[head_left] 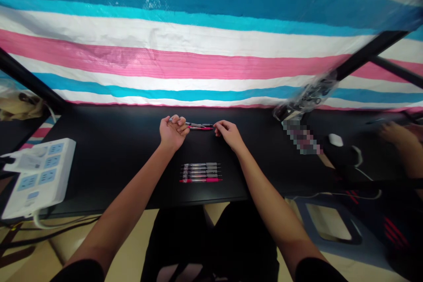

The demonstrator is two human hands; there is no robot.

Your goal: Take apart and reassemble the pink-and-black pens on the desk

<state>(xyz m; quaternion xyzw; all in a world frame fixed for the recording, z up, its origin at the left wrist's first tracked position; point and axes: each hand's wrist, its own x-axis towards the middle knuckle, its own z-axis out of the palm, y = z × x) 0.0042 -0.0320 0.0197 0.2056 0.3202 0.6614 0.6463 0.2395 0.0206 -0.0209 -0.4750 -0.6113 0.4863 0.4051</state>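
Note:
My left hand [172, 131] is curled into a fist around one end of a few pens [200, 126], black and pink, that lie across the black table [109, 158]. At the pens' other end, my right hand [227, 133] pinches their tips with bent fingers. Closer to me, a neat row of several pens [201, 172] rests on the table, grey-black ones with a pink one at the front.
A white power strip [39, 176] hangs over the table's left edge. At the right lie a clear plastic bag [306, 97], a white object [335, 139], cables, and another person's hand [395, 134]. A striped tarp [198, 44] backs the table.

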